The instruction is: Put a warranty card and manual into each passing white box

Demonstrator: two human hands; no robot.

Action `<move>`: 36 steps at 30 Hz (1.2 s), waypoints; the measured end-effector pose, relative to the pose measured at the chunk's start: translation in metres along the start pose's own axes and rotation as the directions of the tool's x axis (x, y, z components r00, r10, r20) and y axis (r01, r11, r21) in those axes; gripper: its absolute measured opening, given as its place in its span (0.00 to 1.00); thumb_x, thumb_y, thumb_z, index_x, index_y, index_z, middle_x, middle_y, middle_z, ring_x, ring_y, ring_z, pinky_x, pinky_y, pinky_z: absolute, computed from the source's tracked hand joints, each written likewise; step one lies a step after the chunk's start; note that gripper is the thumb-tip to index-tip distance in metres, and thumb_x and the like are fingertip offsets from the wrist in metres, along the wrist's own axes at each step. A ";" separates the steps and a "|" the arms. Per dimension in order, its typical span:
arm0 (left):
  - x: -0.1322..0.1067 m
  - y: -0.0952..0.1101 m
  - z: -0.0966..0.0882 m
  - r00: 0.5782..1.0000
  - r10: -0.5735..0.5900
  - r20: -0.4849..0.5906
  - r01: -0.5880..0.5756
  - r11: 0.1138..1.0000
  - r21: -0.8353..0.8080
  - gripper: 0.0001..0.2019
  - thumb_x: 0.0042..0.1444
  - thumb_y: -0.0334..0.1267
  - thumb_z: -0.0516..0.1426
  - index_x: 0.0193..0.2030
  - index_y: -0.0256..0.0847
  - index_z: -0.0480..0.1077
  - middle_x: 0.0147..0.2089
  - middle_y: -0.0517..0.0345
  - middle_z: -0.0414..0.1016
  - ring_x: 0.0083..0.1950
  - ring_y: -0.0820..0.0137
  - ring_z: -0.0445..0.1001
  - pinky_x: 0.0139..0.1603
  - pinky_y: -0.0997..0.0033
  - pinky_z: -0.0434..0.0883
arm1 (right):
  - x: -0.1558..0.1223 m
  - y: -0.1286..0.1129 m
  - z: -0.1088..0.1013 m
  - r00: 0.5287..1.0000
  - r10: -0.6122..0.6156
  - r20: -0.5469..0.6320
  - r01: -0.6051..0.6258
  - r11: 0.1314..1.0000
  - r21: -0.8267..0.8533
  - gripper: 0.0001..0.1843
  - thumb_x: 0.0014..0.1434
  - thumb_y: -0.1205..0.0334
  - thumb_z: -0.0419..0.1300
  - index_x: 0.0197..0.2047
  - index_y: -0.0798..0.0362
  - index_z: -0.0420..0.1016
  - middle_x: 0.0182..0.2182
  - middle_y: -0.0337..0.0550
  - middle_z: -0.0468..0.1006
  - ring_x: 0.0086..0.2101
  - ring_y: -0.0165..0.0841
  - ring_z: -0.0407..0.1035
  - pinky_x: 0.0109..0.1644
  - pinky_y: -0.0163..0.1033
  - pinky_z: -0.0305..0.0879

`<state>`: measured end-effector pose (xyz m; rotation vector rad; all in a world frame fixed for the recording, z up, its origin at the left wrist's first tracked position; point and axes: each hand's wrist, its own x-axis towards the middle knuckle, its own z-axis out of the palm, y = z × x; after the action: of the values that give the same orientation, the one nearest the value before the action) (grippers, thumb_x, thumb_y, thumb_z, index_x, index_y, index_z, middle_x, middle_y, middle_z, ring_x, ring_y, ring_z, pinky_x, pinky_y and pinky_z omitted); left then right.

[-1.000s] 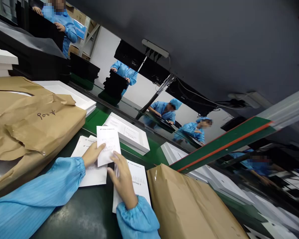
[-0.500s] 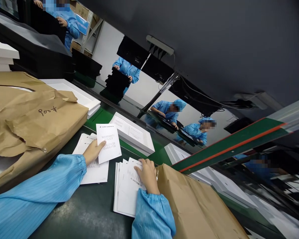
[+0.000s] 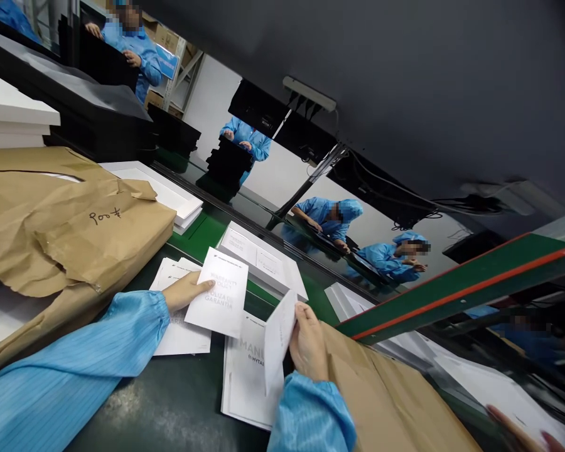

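Note:
My left hand [image 3: 184, 292] is closed on a white warranty policy leaflet [image 3: 220, 290], thumb on its printed face. Beneath that hand lies a stack of similar leaflets [image 3: 188, 339] on the dark table. My right hand [image 3: 308, 339] pinches a white manual booklet [image 3: 279, 339] by its edge, tilted up so that it is seen nearly side-on. Below it rests a pile of manuals [image 3: 245, 389], the top one lettered "MANU…". The leaflet's lower corner overlaps the pile's upper edge in my view.
Brown paper packages stand at left [image 3: 122, 245] and right [image 3: 381, 389]. An open white box [image 3: 263, 257] with papers inside sits on the green belt [image 3: 202, 235] ahead. A green post [image 3: 452, 285] slants across the right. Co-workers in blue are beyond; another person's hand [image 3: 513, 427] shows lower right.
My right hand has lifted a manual from the pile and tilted it. The leaflet in my left hand has moved slightly right. The whole view has shifted a little.

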<state>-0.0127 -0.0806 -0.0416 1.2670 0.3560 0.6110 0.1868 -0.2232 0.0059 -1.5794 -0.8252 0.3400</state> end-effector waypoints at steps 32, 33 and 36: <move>0.008 -0.008 -0.001 0.980 0.191 0.060 -0.198 0.971 0.133 0.20 0.42 0.34 0.55 0.45 0.35 0.60 0.44 0.51 0.67 0.44 0.66 0.65 0.45 0.65 0.61 | -0.030 0.028 0.062 0.876 0.269 0.400 -0.404 0.863 0.304 0.24 0.45 0.57 0.58 0.44 0.56 0.57 0.29 0.43 0.73 0.24 0.28 0.69 0.25 0.28 0.65; 0.008 -0.009 0.000 0.978 0.200 0.055 -0.206 0.965 0.159 0.21 0.42 0.33 0.55 0.46 0.36 0.59 0.44 0.51 0.66 0.44 0.66 0.64 0.45 0.66 0.61 | -0.029 0.029 0.061 0.885 0.264 0.383 -0.398 0.858 0.326 0.24 0.45 0.57 0.59 0.44 0.56 0.57 0.29 0.42 0.73 0.24 0.28 0.69 0.25 0.29 0.65; 0.007 -0.012 0.003 0.987 0.158 0.040 -0.163 0.960 0.227 0.22 0.45 0.33 0.53 0.49 0.39 0.56 0.39 0.54 0.69 0.35 0.70 0.69 0.35 0.71 0.65 | -0.028 0.031 0.060 0.908 0.250 0.335 -0.375 0.842 0.389 0.25 0.45 0.58 0.59 0.45 0.54 0.57 0.30 0.41 0.73 0.25 0.28 0.69 0.27 0.29 0.66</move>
<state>-0.0031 -0.0809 -0.0519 1.5347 0.3146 0.7087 0.1380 -0.1973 -0.0420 -1.2390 -0.6271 0.9409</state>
